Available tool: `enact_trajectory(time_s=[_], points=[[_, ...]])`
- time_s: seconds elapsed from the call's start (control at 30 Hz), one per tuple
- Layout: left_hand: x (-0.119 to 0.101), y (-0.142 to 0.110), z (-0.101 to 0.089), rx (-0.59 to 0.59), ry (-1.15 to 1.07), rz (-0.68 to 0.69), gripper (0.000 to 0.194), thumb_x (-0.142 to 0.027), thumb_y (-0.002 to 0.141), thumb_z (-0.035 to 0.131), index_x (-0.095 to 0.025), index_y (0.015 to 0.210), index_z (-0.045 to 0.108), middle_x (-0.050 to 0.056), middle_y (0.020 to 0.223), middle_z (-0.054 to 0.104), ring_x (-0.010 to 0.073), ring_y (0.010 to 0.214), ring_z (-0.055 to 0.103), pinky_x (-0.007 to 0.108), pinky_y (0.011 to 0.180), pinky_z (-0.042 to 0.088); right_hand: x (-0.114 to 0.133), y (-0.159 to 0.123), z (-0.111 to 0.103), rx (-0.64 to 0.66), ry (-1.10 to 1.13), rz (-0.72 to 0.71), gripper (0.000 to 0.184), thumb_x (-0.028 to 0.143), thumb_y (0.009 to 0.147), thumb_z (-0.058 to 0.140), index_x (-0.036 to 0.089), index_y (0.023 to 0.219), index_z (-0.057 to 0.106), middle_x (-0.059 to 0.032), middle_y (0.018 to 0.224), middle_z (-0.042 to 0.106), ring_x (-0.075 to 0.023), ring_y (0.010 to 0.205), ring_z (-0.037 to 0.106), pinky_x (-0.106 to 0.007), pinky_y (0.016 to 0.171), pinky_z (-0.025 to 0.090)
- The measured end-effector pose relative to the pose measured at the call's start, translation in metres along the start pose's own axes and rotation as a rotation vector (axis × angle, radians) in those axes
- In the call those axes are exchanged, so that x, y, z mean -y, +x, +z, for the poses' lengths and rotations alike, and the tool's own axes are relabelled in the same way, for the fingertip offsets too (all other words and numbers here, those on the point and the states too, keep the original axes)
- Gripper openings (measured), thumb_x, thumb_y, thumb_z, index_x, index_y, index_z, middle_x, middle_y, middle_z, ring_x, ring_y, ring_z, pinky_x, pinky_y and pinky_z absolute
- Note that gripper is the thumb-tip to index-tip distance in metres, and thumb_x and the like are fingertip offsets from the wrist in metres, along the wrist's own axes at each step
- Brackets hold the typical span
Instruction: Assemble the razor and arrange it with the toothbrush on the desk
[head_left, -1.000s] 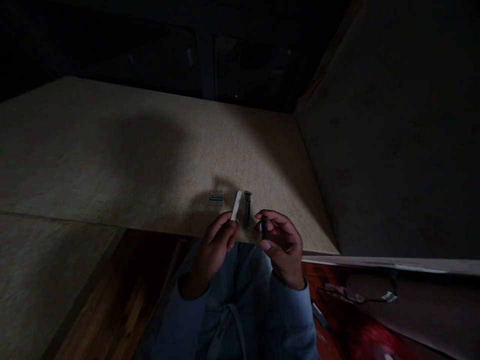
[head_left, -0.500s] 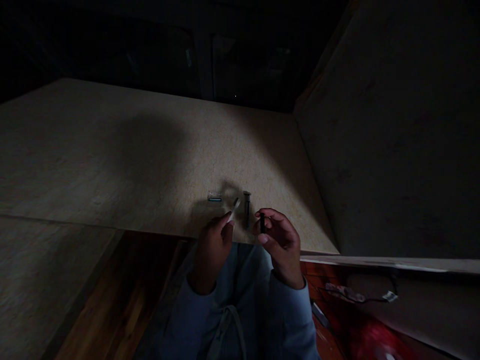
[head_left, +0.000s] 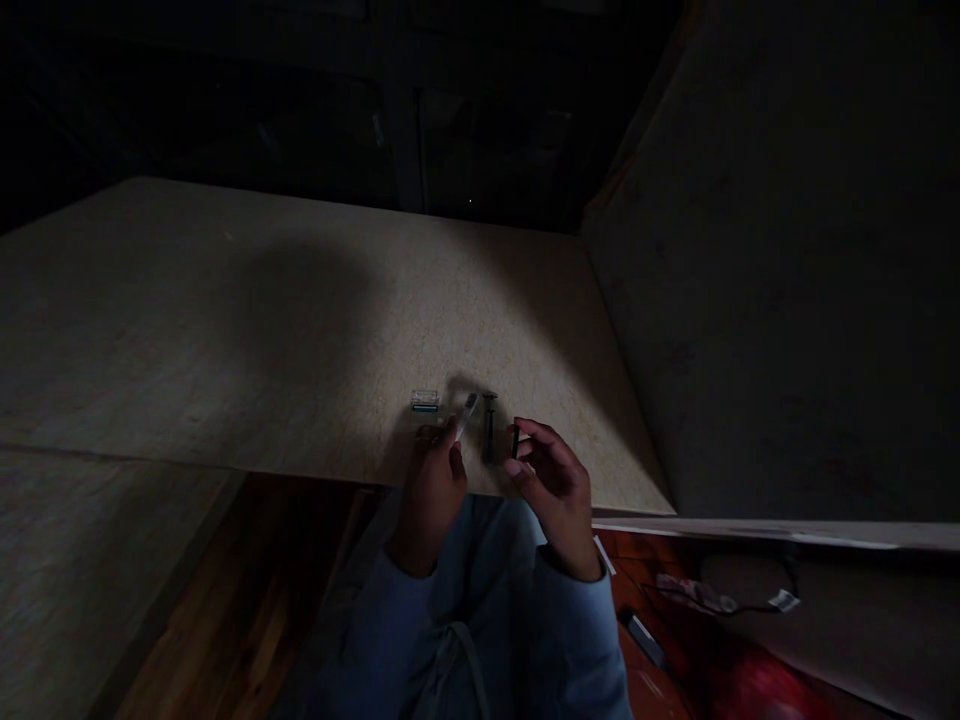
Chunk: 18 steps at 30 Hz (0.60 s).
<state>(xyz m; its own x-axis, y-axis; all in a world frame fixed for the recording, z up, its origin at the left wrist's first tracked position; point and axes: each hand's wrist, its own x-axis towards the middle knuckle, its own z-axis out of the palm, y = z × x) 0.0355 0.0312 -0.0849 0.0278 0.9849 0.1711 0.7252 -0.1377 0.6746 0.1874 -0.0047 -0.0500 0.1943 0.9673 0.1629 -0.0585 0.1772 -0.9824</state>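
Note:
My left hand is closed around a small brush with a pale handle, its head pointing away from me over the table. Between the thumb and fingertips of my right hand stands a small, narrow black piece, held on end; its exact kind is too dark to tell. A razor lies on the table between both hands, head at the far end. Just beyond my left hand sits a small clear case with a blue-green strip along its near side.
The pale stone-patterned tabletop ends at my lap. A dark wall panel rises on the right. Below right, a cable with a white tag, a grey oblong object and something red are on or near the floor.
The brush has turned in my left hand, so its head now shows a darker face. My right hand still pinches the black piece, now seen more edge-on. The view has shifted slightly.

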Motion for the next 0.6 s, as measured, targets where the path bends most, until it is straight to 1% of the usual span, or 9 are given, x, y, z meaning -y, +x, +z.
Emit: enact_trajectory(time_s=[0.13,0.23,0.33,0.43,0.6], points=[[-0.01,0.018,-0.001,0.072,0.092,-0.09,0.032,-0.017,0.095,0.05,-0.016,0.115,0.075,0.013,0.103,0.075,0.0243,0.094,0.069,0.034,0.088,0.053,-0.003,0.001,-0.005,-0.017,-0.056,-0.046,0.037,0.026,0.084,0.076,0.027,0.12,0.069,-0.0029,0.098,0.064,-0.016,0.084,0.062,-0.033,0.08,0.052],[-0.022,0.027,-0.004,0.117,0.158,-0.16,0.032,-0.024,0.096,0.051,-0.016,0.114,0.075,0.013,0.107,0.077,0.0243,0.095,0.071,0.032,0.084,0.051,-0.005,0.001,-0.01,-0.031,-0.115,-0.077,0.036,0.026,0.085,0.076,0.027,0.12,0.069,-0.0046,0.106,0.066,-0.0167,0.086,0.063,-0.034,0.083,0.053],[-0.03,0.032,-0.005,0.149,0.234,-0.203,0.033,-0.028,0.096,0.05,-0.018,0.115,0.075,0.013,0.104,0.078,0.0243,0.091,0.073,0.03,0.076,0.049,-0.007,0.0,-0.014,-0.031,-0.151,-0.094,0.037,0.027,0.085,0.076,0.027,0.122,0.069,-0.0043,0.104,0.066,-0.0174,0.088,0.064,-0.036,0.085,0.053],[-0.031,0.036,-0.003,0.158,0.282,-0.192,0.033,-0.027,0.097,0.048,-0.019,0.111,0.076,0.012,0.1,0.079,0.0236,0.087,0.073,0.03,0.073,0.047,-0.007,0.001,-0.017,-0.027,-0.158,-0.096,0.038,0.028,0.085,0.076,0.027,0.123,0.069,-0.0031,0.099,0.066,-0.0174,0.087,0.064,-0.036,0.087,0.053],[-0.026,0.045,-0.001,0.142,0.388,-0.144,0.035,-0.025,0.097,0.045,-0.018,0.098,0.079,0.013,0.099,0.078,0.0242,0.088,0.072,0.031,0.076,0.048,-0.006,0.001,-0.019,-0.036,-0.141,-0.105,0.038,0.028,0.085,0.077,0.028,0.122,0.069,-0.0029,0.099,0.067,-0.0168,0.084,0.065,-0.035,0.085,0.053]])
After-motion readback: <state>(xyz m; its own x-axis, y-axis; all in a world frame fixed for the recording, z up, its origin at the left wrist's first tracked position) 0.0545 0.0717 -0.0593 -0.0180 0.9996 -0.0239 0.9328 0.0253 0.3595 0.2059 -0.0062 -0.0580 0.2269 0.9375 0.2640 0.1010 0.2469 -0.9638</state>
